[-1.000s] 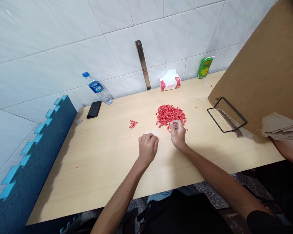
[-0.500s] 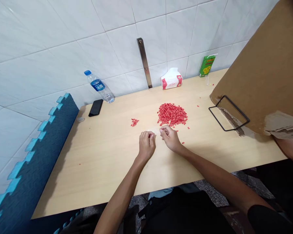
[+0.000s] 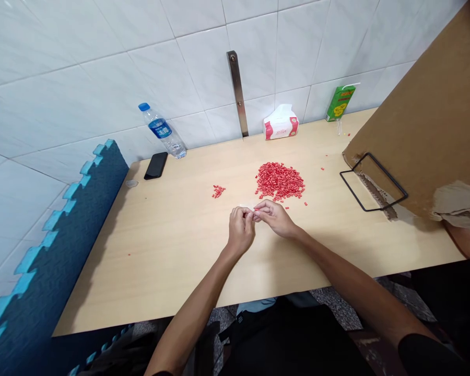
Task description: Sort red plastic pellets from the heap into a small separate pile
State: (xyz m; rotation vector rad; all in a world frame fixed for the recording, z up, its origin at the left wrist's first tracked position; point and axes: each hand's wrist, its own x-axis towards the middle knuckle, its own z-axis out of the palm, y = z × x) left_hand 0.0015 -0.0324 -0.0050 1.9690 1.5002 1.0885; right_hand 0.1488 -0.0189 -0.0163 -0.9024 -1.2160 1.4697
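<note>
Bench (image 3: 172, 250) carries a large red pile (image 3: 280, 180) with a smaller red cluster (image 3: 218, 191) to its left, and near both the right hand (image 3: 277, 219) grasps a red piece (image 3: 257, 210) in its fingers (image 3: 265, 204), just beside the left hand (image 3: 240, 232) — whose fingers are curled, though I cannot tell what, if anything, they hold.

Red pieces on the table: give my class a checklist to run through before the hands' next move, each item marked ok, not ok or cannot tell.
1. Red piece at the right hand's fingertips: ok.
2. Hands close together: ok.
3. What the left hand grips: cannot tell, its curled fingers hide it.
4. Small pile apart from large pile: ok.
5. No strays around the large pile: not ok, a loose piece lies beside it.
6. Phone clear of both hands: ok.
</note>
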